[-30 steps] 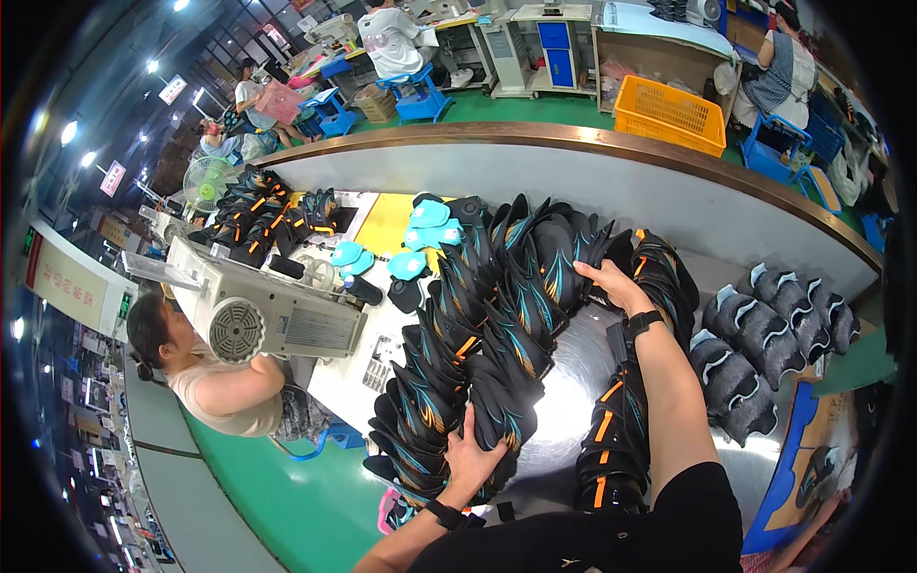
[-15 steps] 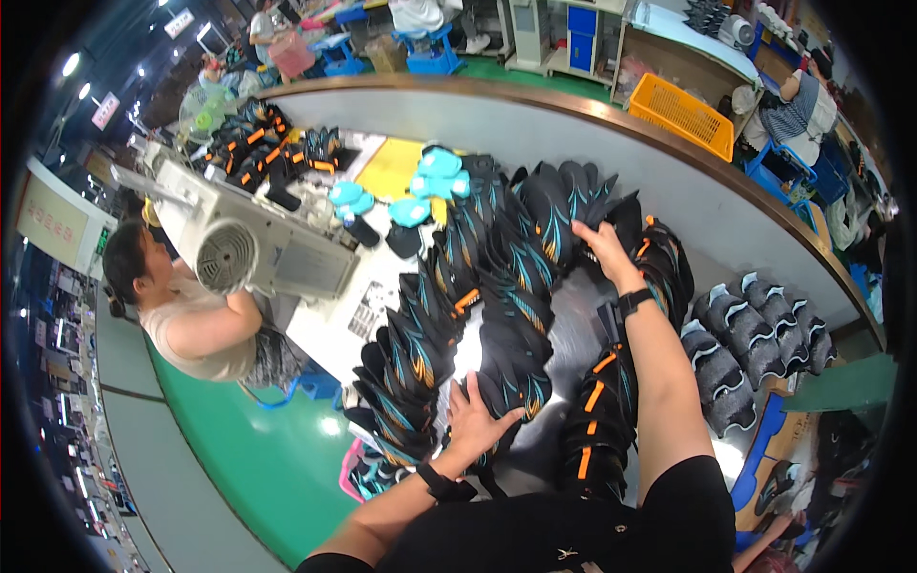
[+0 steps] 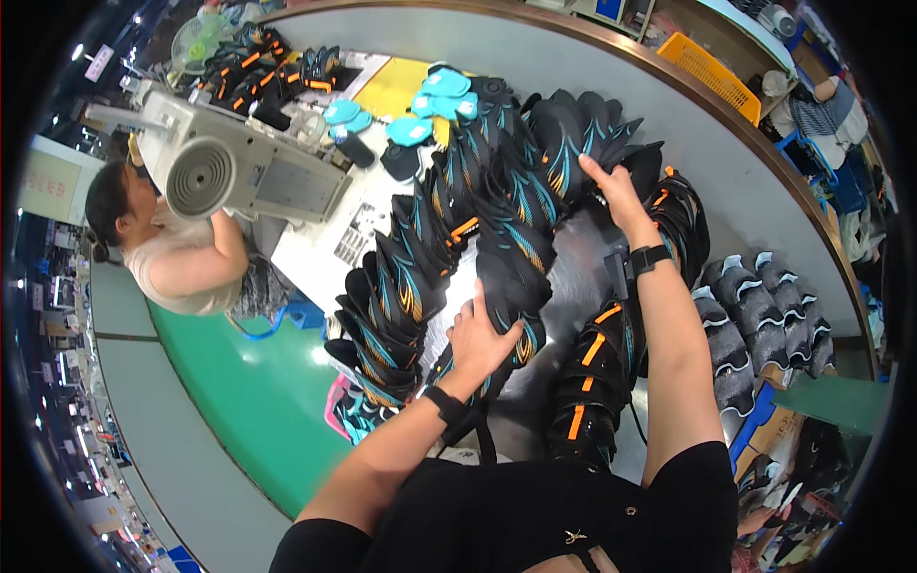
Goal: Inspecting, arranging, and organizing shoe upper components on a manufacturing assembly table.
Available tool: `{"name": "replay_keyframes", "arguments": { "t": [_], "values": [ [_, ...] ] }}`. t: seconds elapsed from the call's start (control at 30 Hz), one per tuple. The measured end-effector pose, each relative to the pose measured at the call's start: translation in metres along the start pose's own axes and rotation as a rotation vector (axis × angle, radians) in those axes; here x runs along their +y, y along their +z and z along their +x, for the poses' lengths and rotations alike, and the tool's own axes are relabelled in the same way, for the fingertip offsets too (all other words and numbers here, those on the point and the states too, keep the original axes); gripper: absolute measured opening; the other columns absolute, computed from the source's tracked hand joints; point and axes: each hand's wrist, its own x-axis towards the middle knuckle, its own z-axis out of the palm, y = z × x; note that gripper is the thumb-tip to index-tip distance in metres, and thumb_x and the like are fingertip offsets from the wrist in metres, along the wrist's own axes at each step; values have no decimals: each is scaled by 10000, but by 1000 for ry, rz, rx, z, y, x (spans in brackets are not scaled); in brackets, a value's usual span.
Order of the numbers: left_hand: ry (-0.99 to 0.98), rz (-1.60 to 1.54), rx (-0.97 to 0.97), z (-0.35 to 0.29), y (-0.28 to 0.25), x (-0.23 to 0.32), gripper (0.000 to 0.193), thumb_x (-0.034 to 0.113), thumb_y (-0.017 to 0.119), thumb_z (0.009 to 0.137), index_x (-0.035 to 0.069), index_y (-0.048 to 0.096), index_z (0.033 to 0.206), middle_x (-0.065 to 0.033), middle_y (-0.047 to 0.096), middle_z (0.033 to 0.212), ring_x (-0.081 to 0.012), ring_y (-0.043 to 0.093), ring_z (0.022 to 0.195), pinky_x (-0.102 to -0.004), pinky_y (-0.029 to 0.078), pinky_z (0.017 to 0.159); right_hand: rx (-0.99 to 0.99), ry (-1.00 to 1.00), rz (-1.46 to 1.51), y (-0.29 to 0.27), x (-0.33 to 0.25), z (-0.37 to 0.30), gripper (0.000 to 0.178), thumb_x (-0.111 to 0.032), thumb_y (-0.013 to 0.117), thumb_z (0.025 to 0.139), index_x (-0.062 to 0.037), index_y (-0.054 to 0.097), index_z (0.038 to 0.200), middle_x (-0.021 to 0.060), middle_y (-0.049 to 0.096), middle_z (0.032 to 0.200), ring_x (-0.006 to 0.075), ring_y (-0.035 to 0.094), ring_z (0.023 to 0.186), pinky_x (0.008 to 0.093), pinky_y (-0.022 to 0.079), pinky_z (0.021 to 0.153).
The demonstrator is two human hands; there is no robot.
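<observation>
Spanned uppers [image 3: 513, 270] two-handed.
Splayed left hand [image 3: 480, 346] on near end; half-curled right hand [image 3: 621, 199], far end, couldn't see hold.

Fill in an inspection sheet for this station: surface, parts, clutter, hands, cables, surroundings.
Surface: shiny metal tabletop, mostly covered.
Parts: overlapping rows of black patterned pieces; black orange-striped stack; grey pieces at right.
Clutter: turquoise pieces on a yellow sheet and beside it.
Hands: left hand spread over patterned pieces; right hand at their far end, grip unclear.
Cables: thin dark cord beside the striped stack.
Surroundings: seated co-worker at a pale machine; yellow crate beyond the partition.
</observation>
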Motion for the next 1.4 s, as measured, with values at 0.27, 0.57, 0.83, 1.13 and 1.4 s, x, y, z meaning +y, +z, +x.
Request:
{"name": "replay_keyframes", "arguments": {
  "t": [0.27,0.57,0.83,1.13,1.4],
  "values": [
    [-10,-150,107,8,-2,-24,734,314,572,816,75,316,1461,-250,546,1157,-425,556,1059,-545,424,868,14,-8,131,8,-3,-21,592,-364,764,818,120,604,1117,124,657,1050,169,601,930,297,463,843],
    [-59,4,59,-7,-5,23,1019,650,565,825,106,63,1526,-331,270,1441,-490,297,1323,-628,248,1035,89,-14,86,16,-6,-23,511,-348,733,846,91,632,1087,89,665,1038,143,594,919,284,455,844],
    [-170,-42,-24,15,-3,25,1016,598,640,770,136,124,1513,-274,310,1458,-430,331,1328,-634,279,1007,119,-56,123,23,4,-22,558,-365,741,838,104,610,1109,118,660,1066,162,592,948,287,447,867],
    [-204,52,90,11,2,38,1002,596,636,765,158,142,1517,-210,366,1444,-428,379,1299,-637,299,993,180,-165,126,27,12,-20,584,-389,742,830,127,610,1070,136,661,1043,168,593,925,287,456,843],
    [-282,-160,14,22,-3,19,908,468,618,741,173,225,1504,-174,441,1397,-395,407,1276,-596,306,1020,111,-81,124,22,8,-19,569,-373,745,836,87,590,1132,101,632,1099,159,560,991,286,416,901]
  ]
}}
